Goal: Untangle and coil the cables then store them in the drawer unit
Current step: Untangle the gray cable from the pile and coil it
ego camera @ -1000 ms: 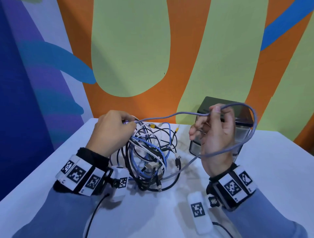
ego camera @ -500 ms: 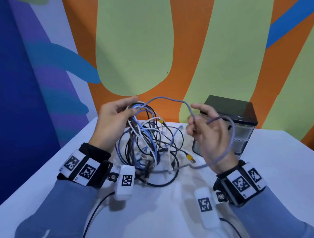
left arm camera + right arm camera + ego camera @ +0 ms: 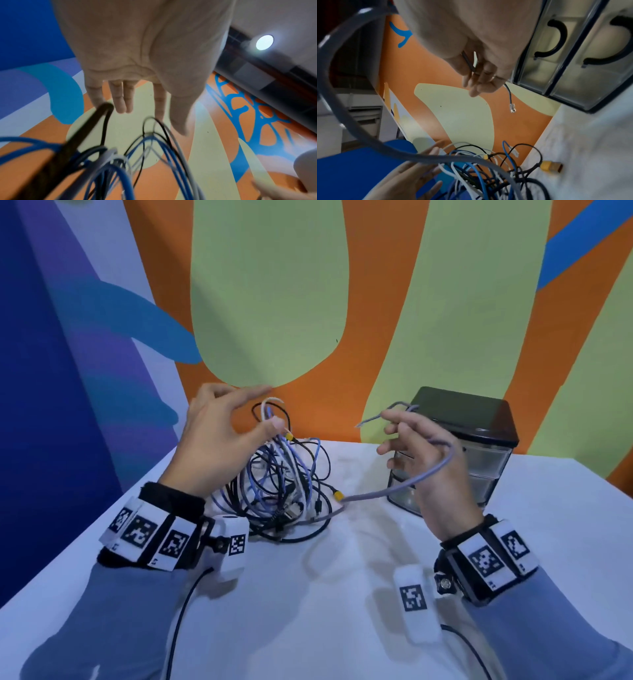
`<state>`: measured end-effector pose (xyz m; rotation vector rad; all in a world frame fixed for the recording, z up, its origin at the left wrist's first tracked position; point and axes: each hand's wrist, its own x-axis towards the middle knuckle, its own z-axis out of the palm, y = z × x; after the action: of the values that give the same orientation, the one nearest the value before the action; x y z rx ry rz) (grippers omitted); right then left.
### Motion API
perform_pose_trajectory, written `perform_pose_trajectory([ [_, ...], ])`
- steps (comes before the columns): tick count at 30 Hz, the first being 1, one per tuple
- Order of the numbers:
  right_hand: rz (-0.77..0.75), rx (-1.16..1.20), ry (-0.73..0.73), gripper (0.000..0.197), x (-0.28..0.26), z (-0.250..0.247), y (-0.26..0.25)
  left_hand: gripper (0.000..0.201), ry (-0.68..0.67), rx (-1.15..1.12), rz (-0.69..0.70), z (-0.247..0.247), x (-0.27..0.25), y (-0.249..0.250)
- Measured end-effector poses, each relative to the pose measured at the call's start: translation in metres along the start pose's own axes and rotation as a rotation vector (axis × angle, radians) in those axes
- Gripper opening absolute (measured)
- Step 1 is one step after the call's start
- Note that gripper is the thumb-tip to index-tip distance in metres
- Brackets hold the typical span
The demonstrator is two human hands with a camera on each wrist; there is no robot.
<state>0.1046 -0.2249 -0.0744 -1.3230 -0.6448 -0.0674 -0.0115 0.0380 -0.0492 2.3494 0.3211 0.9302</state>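
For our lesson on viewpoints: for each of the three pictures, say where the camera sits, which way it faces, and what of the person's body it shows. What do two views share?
Head: worn on the head, looking forward and down at the table; both hands and sleeves show.
Left wrist: looks along the left hand toward the wall; straight fingers above the cable tangle.
Right wrist: looks along the right hand, which pinches the grey cable; drawer unit beside it.
Shared: all three show the tangle.

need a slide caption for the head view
Right hand pinches a grey cable out of the tangle; left hand open.
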Motion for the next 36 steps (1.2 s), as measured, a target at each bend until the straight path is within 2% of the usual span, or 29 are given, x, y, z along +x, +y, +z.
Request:
perform_pose_trajectory([
  [3, -0.101, -0.336, -0.074, 0.037, 0.001, -0.002, 0.012, 0.089, -0.186, 0.022, -0.083, -0.006, -0.002, 0.001],
  [5, -0.162, -0.549, -0.188, 0.038, -0.001, 0.0, 0.015, 0.091, -0.231, 0.044, -0.183, -0.01, -0.001, -0.002],
  [6, -0.17, -0.628, -0.25, 0.039, -0.003, -0.001, 0.016, 0.082, -0.213, 0.034, -0.243, -0.013, 0.001, -0.005],
  [8, -0.142, -0.702, -0.332, 0.039, -0.007, -0.005, 0.02, 0.052, -0.172, -0.004, -0.359, -0.022, 0.004, -0.016],
  [10, 0.02, -0.68, -0.395, 0.033, -0.008, -0.01, 0.024, 0.028, -0.225, 0.024, -0.424, -0.031, 0.004, -0.025],
  [12, 0.174, -0.673, -0.516, 0.023, -0.006, -0.012, 0.028, 0.022, -0.326, 0.075, -0.421, -0.034, 0.001, -0.027],
  [14, 0.162, -0.739, -0.57, 0.014, -0.004, -0.016, 0.033, 0.016, -0.38, 0.068, -0.393, -0.035, -0.001, -0.023],
  [16, 0.005, -0.833, -0.528, 0.023, -0.002, -0.018, 0.035, 0.011, -0.337, -0.033, -0.395, -0.037, -0.001, -0.019],
  [19, -0.177, -0.725, -0.366, 0.045, -0.001, -0.011, 0.033, 0.015, -0.319, -0.13, -0.385, -0.039, -0.001, -0.02],
  [21, -0.198, -0.583, -0.295, 0.057, 0.0, -0.005, 0.025, 0.007, -0.397, -0.057, -0.333, -0.037, -0.003, -0.017],
  [24, -0.233, -0.552, -0.252, 0.066, -0.001, -0.004, 0.016, 0.035, -0.495, 0.015, -0.318, -0.031, -0.004, -0.015],
  [27, -0.173, -0.578, -0.265, 0.072, -0.002, -0.003, 0.011, 0.035, -0.524, 0.095, -0.302, -0.025, -0.005, -0.014],
  [30, -0.014, -0.383, -0.24, 0.066, 0.001, 0.0, -0.011, 0.024, -0.508, 0.096, -0.255, -0.019, -0.004, -0.013],
  [31, 0.012, -0.385, -0.223, 0.064, 0.003, -0.002, -0.021, 0.02, -0.501, 0.08, -0.244, -0.018, -0.004, -0.012],
  [33, -0.021, -0.49, -0.193, 0.058, 0.008, -0.005, -0.041, 0.018, -0.455, 0.024, -0.236, -0.018, -0.001, -0.01],
  [36, -0.053, -0.431, -0.139, 0.046, 0.015, -0.003, -0.074, 0.022, -0.325, -0.151, -0.243, -0.017, 0.003, -0.008],
])
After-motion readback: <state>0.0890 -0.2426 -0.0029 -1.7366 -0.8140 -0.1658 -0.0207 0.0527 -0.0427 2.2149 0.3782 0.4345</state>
